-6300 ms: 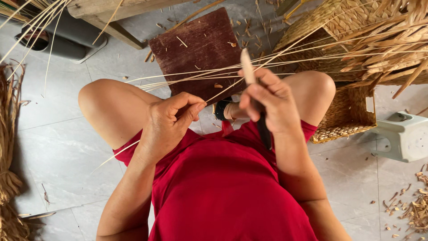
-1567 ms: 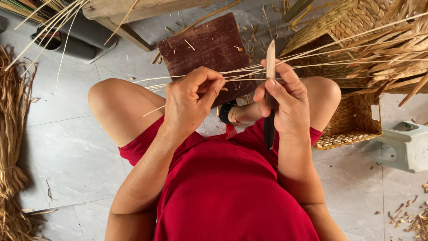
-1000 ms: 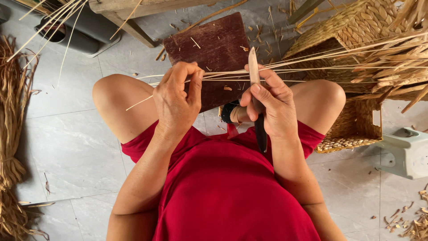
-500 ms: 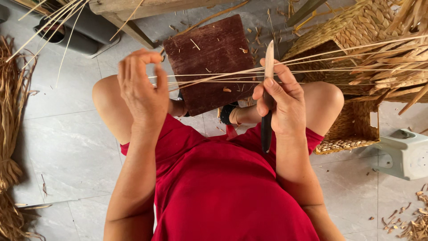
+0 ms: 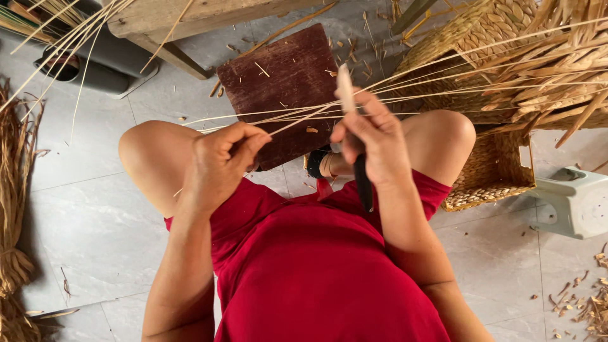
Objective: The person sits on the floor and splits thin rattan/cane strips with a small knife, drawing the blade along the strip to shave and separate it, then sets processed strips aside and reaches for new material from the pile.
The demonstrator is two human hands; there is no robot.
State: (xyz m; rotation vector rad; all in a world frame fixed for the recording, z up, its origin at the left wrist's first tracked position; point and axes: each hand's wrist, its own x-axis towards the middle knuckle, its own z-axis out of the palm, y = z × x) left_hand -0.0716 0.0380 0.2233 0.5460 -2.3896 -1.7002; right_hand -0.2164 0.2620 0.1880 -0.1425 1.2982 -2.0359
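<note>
We look down on a grey tiled floor (image 5: 95,234) littered with chips. A woven basket (image 5: 491,174) sits right, partly hidden by dry stalks. A dark, scuffed wooden board (image 5: 285,82) lies beyond our knees. Our left hand (image 5: 218,164) pinches a thin pale reed strip (image 5: 304,117); our right hand (image 5: 370,142) grips a knife (image 5: 354,152), its blade tip blurred.

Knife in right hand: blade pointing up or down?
Up. The right hand grips the knife with the pale blade above the fingers and the dark handle below.
</note>
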